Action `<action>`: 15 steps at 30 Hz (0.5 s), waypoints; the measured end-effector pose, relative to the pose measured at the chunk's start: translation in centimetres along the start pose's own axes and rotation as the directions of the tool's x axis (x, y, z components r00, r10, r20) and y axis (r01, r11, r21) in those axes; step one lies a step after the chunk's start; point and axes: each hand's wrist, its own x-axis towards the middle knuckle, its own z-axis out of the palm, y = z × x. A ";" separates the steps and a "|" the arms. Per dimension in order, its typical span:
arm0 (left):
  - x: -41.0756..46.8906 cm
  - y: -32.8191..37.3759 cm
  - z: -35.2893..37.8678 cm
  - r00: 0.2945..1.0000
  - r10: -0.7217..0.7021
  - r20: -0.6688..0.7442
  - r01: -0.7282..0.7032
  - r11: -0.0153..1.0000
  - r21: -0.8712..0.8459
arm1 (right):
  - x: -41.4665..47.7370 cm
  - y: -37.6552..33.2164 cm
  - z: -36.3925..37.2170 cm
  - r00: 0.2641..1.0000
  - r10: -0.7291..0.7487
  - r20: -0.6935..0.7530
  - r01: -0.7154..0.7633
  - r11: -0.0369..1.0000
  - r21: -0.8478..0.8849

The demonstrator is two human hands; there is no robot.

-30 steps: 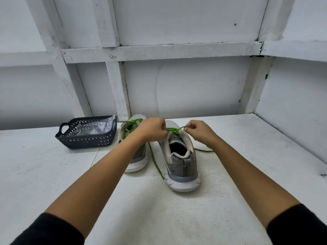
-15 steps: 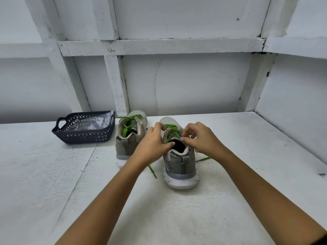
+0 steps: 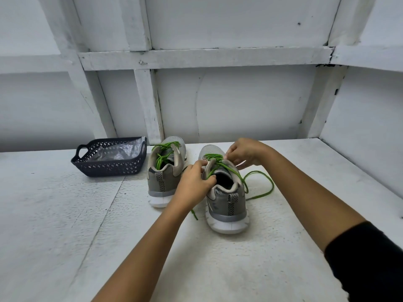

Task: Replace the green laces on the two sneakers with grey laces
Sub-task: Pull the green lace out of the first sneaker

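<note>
Two grey sneakers stand heel-toward-me on the white table. The left sneaker [image 3: 164,177] keeps its green lace [image 3: 163,153] threaded. The right sneaker [image 3: 226,199] has its green lace [image 3: 259,184] loosened, one end looping onto the table at the right and another trailing out below my left wrist. My left hand [image 3: 194,184] grips the left side of that shoe's collar. My right hand [image 3: 244,152] pinches the green lace at the upper eyelets. No grey laces are visible.
A dark perforated basket [image 3: 109,164] holding a clear plastic bag [image 3: 117,150] sits at the back left of the white table [image 3: 65,214]. White panelled walls close the back and the right side.
My right hand has moved up and back along the right sneaker to the upper eyelets, and the green lace now loops out loose on the table to the right. My left hand stays at the collar.
</note>
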 end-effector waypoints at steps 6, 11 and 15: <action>0.0 -0.2 0.2 1.000 -0.002 0.008 0.002 1.000 -0.023 | 0.7 -0.3 1.3 0.998 -0.027 -0.053 0.016 0.980 -0.199; 0.0 -0.2 0.2 1.000 0.001 0.019 -0.001 1.000 -0.027 | 1.2 -0.5 1.9 0.994 -0.058 -0.097 0.032 0.967 -0.253; 0.0 -0.2 0.1 1.000 -0.001 0.019 0.002 1.000 -0.021 | 1.0 -0.2 0.8 0.996 -0.010 -0.090 0.001 0.996 -0.093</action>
